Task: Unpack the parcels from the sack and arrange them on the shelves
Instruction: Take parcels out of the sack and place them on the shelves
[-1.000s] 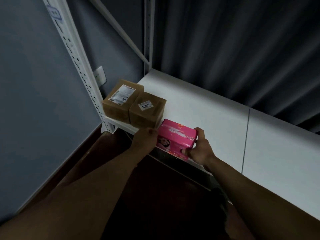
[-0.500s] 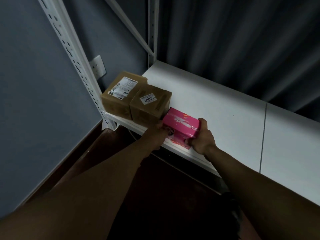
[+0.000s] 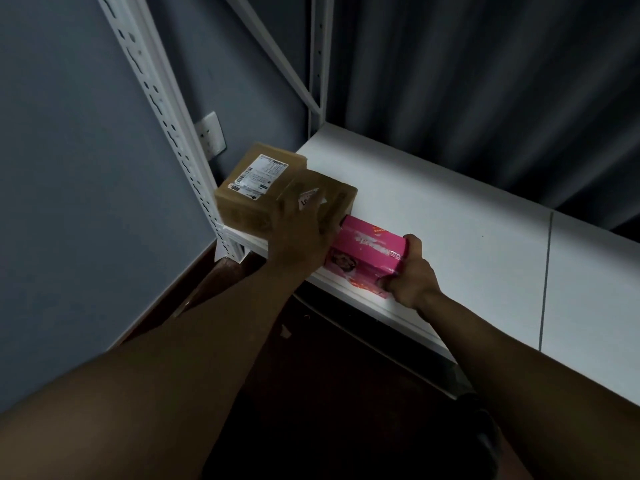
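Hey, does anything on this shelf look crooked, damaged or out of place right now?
Nothing stands out. Two brown cardboard boxes and the pink printed carton sit side by side at the white shelf front edge, intact.

— Which colours are seen on the shelf (image 3: pixel 450 216)?
— White is shown by it; brown by two boxes (image 3: pixel 249 199), each white-labelled.
— And the third box (image 3: pixel 367 252)?
— Pink, printed with white lettering. Grey-blue is seen on the wall (image 3: pixel 79 168).
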